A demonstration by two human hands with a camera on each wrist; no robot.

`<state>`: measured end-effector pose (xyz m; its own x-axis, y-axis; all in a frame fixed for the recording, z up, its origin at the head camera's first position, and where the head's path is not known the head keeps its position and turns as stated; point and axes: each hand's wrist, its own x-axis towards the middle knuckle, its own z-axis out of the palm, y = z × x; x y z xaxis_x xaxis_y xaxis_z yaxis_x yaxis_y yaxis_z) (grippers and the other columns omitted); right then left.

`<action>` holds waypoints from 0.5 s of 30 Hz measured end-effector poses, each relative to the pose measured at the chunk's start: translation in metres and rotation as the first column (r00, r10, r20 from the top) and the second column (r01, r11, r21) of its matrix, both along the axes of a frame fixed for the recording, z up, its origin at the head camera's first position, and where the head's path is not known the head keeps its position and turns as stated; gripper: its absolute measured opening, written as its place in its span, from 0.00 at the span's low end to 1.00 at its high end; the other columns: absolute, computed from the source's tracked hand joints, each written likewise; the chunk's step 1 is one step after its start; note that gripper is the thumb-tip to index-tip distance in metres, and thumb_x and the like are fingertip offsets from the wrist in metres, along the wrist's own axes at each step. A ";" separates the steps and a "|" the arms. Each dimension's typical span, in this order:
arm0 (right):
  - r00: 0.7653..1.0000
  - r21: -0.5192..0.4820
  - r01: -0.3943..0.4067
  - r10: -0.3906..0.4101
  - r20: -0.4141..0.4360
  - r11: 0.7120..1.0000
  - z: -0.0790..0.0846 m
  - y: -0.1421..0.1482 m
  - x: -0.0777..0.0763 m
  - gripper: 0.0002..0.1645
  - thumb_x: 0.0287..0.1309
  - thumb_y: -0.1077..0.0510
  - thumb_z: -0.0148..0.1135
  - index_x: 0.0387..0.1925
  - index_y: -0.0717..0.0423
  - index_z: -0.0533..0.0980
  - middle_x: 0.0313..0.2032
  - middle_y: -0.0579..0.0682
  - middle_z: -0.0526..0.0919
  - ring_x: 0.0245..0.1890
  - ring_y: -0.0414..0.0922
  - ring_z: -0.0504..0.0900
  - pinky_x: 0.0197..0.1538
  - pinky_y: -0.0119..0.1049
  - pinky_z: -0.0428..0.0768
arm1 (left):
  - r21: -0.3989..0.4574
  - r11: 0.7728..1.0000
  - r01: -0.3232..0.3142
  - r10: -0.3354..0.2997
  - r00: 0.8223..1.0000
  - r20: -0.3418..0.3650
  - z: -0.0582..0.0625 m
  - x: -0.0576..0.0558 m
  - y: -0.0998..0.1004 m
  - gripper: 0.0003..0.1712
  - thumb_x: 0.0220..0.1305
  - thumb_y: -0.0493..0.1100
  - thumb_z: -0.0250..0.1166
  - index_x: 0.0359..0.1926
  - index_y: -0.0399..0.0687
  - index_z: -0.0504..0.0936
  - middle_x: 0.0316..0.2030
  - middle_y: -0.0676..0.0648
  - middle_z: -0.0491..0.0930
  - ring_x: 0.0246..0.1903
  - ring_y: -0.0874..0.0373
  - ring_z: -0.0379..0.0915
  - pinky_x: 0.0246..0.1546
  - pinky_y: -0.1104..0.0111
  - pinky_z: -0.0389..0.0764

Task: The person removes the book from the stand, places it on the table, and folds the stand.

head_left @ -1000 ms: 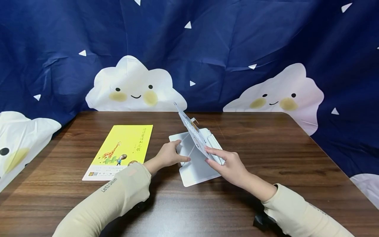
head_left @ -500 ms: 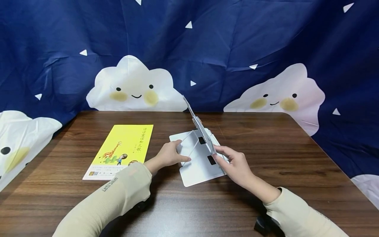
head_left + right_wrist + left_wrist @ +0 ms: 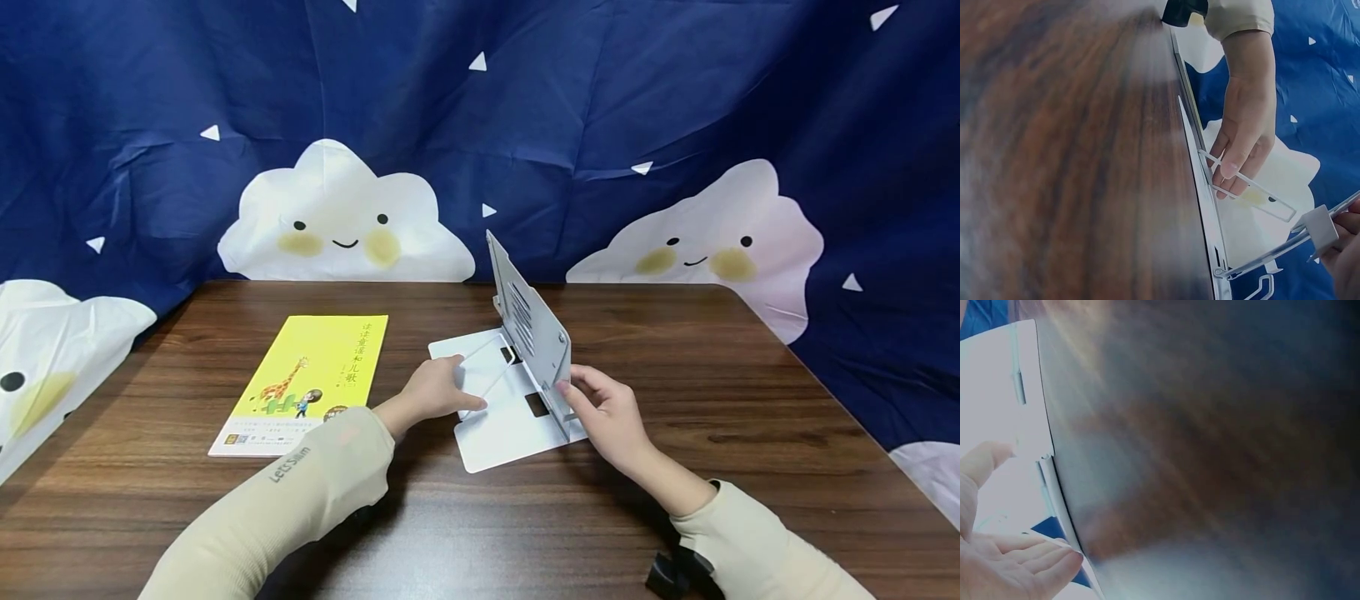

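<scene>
A white metal book stand stands partly unfolded in the middle of the table. Its flat base plate (image 3: 491, 450) lies on the wood, and its slotted panel (image 3: 528, 321) is raised steeply above it. My left hand (image 3: 431, 392) rests at the base's left edge, thumb and index finger spread apart beside a wire support (image 3: 1260, 190). Those fingers look fairly straight in the left wrist view. At the panel's near lower corner, my right hand (image 3: 611, 421) pinches the edge between thumb and fingers. The panel hides part of the base's right side.
To the left lies a yellow book (image 3: 322, 367) with a giraffe on its cover. Behind the brown wooden table (image 3: 750, 400) hangs a dark blue curtain (image 3: 525, 108) with white clouds. A small black object (image 3: 667, 575) sits by the right sleeve.
My right hand has swung the panel rightward, from leaning over the base to steeper, so its slotted back and the base's dark rectangles now show. My left hand has stayed nearly still.
</scene>
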<state>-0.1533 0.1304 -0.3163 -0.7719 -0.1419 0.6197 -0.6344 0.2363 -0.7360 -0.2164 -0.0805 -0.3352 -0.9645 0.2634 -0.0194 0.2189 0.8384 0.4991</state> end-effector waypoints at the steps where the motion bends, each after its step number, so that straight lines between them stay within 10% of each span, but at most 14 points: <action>1: 1.000 -0.003 0.003 -0.003 0.009 1.000 0.000 0.000 0.000 0.08 0.45 0.79 0.53 0.32 0.78 0.73 0.28 0.67 0.78 0.25 0.37 0.75 0.24 0.27 0.74 | -0.014 1.000 -0.001 0.001 1.000 0.005 0.000 0.000 0.001 0.45 0.40 0.54 0.69 0.55 0.32 0.65 0.50 0.38 0.70 0.48 0.49 0.65 0.48 0.63 0.65; 15: 0.998 -0.040 0.055 -0.054 0.026 0.998 -0.003 0.003 0.000 0.08 0.47 0.77 0.52 0.32 0.77 0.73 0.24 0.66 0.78 0.21 0.38 0.75 0.22 0.28 0.74 | -0.206 0.978 0.011 -0.010 1.000 0.004 0.002 -0.002 0.012 0.33 0.39 0.58 0.67 0.41 0.37 0.74 0.28 0.47 0.75 0.27 0.56 0.70 0.25 0.66 0.72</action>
<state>-0.1537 0.1339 -0.3197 -0.7931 -0.0737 0.6046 -0.6026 0.2395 -0.7613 -0.2186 -0.0688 -0.3337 -0.9615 0.2636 -0.0775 0.2270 0.9211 0.3163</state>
